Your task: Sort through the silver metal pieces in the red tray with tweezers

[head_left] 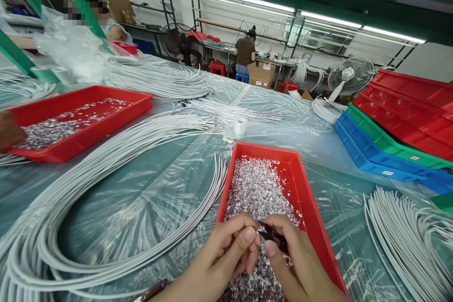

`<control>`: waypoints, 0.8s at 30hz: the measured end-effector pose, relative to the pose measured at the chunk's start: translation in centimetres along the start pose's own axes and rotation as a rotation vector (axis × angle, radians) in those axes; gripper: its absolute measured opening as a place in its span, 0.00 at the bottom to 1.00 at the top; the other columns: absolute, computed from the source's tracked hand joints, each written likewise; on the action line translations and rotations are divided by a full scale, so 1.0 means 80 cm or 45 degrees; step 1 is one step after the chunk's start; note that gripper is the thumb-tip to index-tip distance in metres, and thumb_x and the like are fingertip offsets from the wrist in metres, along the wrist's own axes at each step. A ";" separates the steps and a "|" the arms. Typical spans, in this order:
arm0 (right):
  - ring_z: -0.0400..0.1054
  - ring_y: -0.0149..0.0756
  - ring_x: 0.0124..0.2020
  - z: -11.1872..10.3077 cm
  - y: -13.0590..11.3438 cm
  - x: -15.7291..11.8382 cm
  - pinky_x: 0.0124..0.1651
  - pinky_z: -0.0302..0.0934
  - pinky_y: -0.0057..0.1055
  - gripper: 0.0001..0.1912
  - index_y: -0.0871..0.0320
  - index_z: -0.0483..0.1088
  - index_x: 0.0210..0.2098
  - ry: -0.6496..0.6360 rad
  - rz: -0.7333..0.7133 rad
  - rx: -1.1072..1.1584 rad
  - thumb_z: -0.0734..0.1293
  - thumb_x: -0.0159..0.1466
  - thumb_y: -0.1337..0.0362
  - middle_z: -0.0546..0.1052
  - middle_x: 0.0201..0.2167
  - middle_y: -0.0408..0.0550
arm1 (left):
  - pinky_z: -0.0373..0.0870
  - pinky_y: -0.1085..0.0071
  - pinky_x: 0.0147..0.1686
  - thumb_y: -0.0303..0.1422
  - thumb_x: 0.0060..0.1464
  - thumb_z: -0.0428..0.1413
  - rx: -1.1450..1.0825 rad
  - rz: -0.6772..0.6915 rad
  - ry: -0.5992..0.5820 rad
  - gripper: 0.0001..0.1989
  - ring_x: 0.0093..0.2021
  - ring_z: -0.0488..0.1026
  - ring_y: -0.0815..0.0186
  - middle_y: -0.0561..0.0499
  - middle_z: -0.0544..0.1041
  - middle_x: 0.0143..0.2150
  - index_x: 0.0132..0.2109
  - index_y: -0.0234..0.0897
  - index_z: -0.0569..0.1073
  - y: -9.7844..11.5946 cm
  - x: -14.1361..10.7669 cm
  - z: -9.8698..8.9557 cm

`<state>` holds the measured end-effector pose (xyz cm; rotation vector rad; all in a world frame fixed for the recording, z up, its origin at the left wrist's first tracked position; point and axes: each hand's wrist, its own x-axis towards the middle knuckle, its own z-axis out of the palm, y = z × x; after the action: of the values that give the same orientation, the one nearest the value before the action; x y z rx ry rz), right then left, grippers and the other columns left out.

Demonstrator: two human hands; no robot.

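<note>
My left hand (pixel 235 245) is closed in a pinch over the red tray (pixel 316 226); whatever lies between its fingertips is too small to make out. Close against it, my right hand (pixel 295 255) grips a small dark tool (pixel 271 235) with two pointed jaws, partly hidden by the fingers. The jaws reach toward the left fingertips. Beneath both hands, many small shiny metal pieces (pixel 256 184) fill much of the tray. A large looped bundle of white cables (pixel 106 165) lies to the left, its ends beside the tray's rim.
Another red tray (pixel 116 113) with metal pieces stands at left, a person's hand (pixel 10 130) at its edge. More white cables (pixel 406 240) lie at right, below stacked red, green and blue bins (pixel 399 122). A clear roll (pixel 240 126) stands behind my tray. Farther back are a person (pixel 245 51) and fans.
</note>
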<state>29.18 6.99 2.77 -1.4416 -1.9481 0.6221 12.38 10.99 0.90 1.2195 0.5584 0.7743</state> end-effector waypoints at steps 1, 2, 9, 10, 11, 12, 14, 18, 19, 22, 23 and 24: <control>0.74 0.43 0.36 0.000 0.000 0.000 0.37 0.66 0.39 0.12 0.50 0.63 0.48 -0.002 -0.013 0.002 0.54 0.67 0.61 0.78 0.36 0.45 | 0.48 0.78 0.17 0.45 0.65 0.45 0.004 0.002 0.000 0.18 0.17 0.52 0.76 0.58 0.64 0.21 0.34 0.36 0.64 0.000 0.000 0.000; 0.74 0.43 0.36 -0.001 0.000 0.001 0.37 0.66 0.39 0.12 0.50 0.63 0.49 -0.003 -0.023 0.005 0.54 0.67 0.62 0.78 0.36 0.45 | 0.49 0.78 0.17 0.45 0.65 0.45 0.008 0.005 -0.001 0.18 0.18 0.52 0.76 0.58 0.64 0.21 0.34 0.36 0.64 0.001 -0.001 0.000; 0.73 0.44 0.40 -0.001 -0.005 -0.008 0.39 0.67 0.40 0.14 0.45 0.64 0.50 -0.028 0.117 0.064 0.54 0.68 0.58 0.78 0.41 0.43 | 0.48 0.78 0.17 0.43 0.66 0.45 0.053 0.029 0.000 0.16 0.18 0.53 0.76 0.59 0.64 0.21 0.34 0.37 0.63 0.003 -0.001 0.002; 0.73 0.44 0.41 -0.001 -0.005 -0.009 0.40 0.67 0.40 0.14 0.44 0.64 0.50 -0.044 0.144 0.088 0.54 0.68 0.58 0.78 0.41 0.43 | 0.48 0.78 0.16 0.43 0.66 0.44 0.066 0.036 -0.003 0.16 0.18 0.53 0.76 0.59 0.64 0.21 0.34 0.37 0.63 0.004 -0.001 0.001; 0.73 0.44 0.42 -0.001 -0.005 -0.009 0.41 0.67 0.41 0.14 0.45 0.64 0.50 -0.059 0.165 0.115 0.54 0.68 0.57 0.77 0.40 0.44 | 0.48 0.78 0.16 0.43 0.66 0.44 0.074 0.044 -0.010 0.16 0.18 0.53 0.75 0.59 0.64 0.21 0.33 0.37 0.63 0.004 -0.001 0.001; 0.72 0.45 0.42 -0.001 -0.005 -0.009 0.42 0.67 0.40 0.14 0.45 0.65 0.50 -0.073 0.177 0.142 0.54 0.68 0.57 0.77 0.40 0.44 | 0.49 0.77 0.16 0.43 0.66 0.44 0.080 0.049 -0.015 0.17 0.18 0.53 0.75 0.59 0.64 0.21 0.33 0.37 0.62 0.004 -0.002 0.001; 0.72 0.45 0.44 -0.002 -0.005 -0.009 0.43 0.66 0.40 0.14 0.45 0.65 0.51 -0.090 0.190 0.184 0.54 0.69 0.56 0.77 0.39 0.45 | 0.50 0.77 0.17 0.44 0.66 0.44 0.088 0.056 -0.019 0.17 0.19 0.54 0.74 0.59 0.63 0.21 0.33 0.38 0.62 0.005 -0.002 0.001; 0.70 0.44 0.47 -0.001 -0.006 -0.008 0.45 0.65 0.41 0.15 0.44 0.66 0.50 -0.087 0.236 0.218 0.54 0.69 0.55 0.76 0.42 0.44 | 0.52 0.77 0.19 0.43 0.66 0.44 0.119 0.062 -0.009 0.16 0.20 0.55 0.74 0.58 0.64 0.21 0.33 0.37 0.63 0.005 -0.002 0.002; 0.70 0.45 0.48 -0.001 -0.006 -0.008 0.46 0.65 0.41 0.15 0.45 0.66 0.50 -0.087 0.243 0.220 0.54 0.69 0.55 0.76 0.42 0.45 | 0.52 0.77 0.19 0.43 0.66 0.44 0.128 0.063 -0.004 0.16 0.20 0.56 0.74 0.58 0.64 0.21 0.33 0.37 0.63 0.005 -0.002 0.002; 0.70 0.46 0.48 -0.001 -0.005 -0.008 0.46 0.65 0.40 0.16 0.48 0.67 0.51 -0.101 0.245 0.212 0.55 0.68 0.55 0.76 0.43 0.48 | 0.53 0.76 0.20 0.43 0.66 0.44 0.155 0.067 0.006 0.16 0.21 0.57 0.73 0.57 0.64 0.21 0.33 0.37 0.63 0.003 -0.003 0.001; 0.70 0.46 0.48 -0.001 -0.004 -0.008 0.46 0.65 0.40 0.17 0.49 0.67 0.51 -0.107 0.242 0.206 0.55 0.68 0.55 0.76 0.42 0.49 | 0.52 0.76 0.20 0.42 0.66 0.44 0.164 0.067 0.012 0.16 0.20 0.56 0.73 0.58 0.64 0.21 0.33 0.37 0.63 0.003 -0.004 0.001; 0.70 0.46 0.47 -0.002 -0.004 -0.007 0.46 0.65 0.40 0.17 0.49 0.67 0.51 -0.114 0.240 0.200 0.55 0.68 0.55 0.76 0.41 0.49 | 0.51 0.76 0.19 0.42 0.66 0.44 0.172 0.067 0.016 0.16 0.20 0.55 0.74 0.58 0.64 0.21 0.33 0.37 0.63 0.003 -0.004 0.001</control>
<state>29.19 6.33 3.02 -1.5314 -1.7975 0.9183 12.20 10.75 1.13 1.3586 0.5987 0.7993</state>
